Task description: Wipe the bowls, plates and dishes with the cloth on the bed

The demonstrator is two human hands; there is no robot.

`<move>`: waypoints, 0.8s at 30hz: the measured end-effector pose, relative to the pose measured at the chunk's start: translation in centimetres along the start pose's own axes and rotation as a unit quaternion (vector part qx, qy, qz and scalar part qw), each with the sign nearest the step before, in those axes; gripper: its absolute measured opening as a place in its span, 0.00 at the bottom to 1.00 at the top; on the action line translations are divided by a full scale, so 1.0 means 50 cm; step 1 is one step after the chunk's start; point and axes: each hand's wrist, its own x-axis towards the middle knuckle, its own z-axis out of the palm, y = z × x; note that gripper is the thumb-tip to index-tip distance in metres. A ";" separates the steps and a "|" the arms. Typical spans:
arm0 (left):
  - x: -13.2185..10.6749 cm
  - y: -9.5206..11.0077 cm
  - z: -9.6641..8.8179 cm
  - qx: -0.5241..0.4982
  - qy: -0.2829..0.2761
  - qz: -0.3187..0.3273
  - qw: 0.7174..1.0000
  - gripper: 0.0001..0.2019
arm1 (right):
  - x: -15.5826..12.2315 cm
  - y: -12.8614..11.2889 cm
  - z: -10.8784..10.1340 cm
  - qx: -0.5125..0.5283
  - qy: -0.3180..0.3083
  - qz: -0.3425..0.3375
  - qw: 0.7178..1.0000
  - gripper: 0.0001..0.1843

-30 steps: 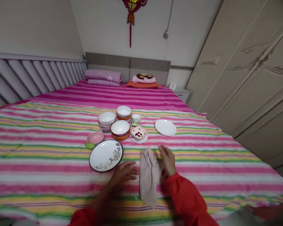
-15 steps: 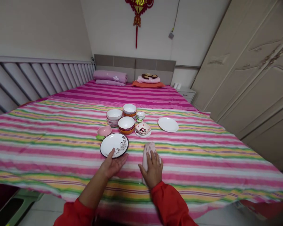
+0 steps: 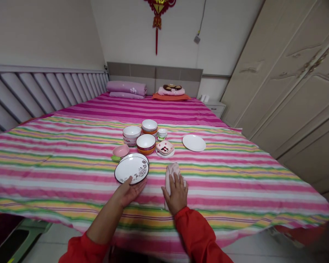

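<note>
our bed: rainbow-striped sheet (image 3: 235,190), folded lilac quilt (image 3: 126,87) up by the headboard (image 3: 155,75)
our bowls: orange-and-white stack (image 3: 146,143), small pink bowl (image 3: 121,150)
our plates: plain white plate (image 3: 193,143), little square dish (image 3: 165,147) with a red cartoon, nice
our walls: red Chinese knot (image 3: 157,14), carved cream wardrobe (image 3: 287,84) on the right
</note>
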 end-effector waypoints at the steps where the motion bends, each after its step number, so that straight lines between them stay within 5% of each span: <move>1: -0.007 0.000 -0.002 0.003 0.005 0.001 1.000 0.25 | 0.000 0.000 0.000 0.001 0.000 0.001 1.000 0.28; 13: -0.040 -0.025 -0.044 0.064 0.015 0.148 0.987 0.27 | 0.014 0.017 -0.008 0.112 0.013 0.029 0.993 0.18; 16: -0.044 -0.050 -0.049 0.095 -0.016 0.122 0.988 0.28 | 0.033 0.036 -0.017 0.234 0.041 0.063 0.969 0.15; 21: -0.010 -0.096 -0.045 0.119 -0.114 0.043 0.985 0.30 | 0.056 0.041 -0.079 0.389 0.141 0.200 0.888 0.14; 24: 0.033 -0.126 -0.026 0.118 -0.152 0.022 0.981 0.30 | 0.056 0.019 -0.126 0.399 0.171 0.190 0.880 0.13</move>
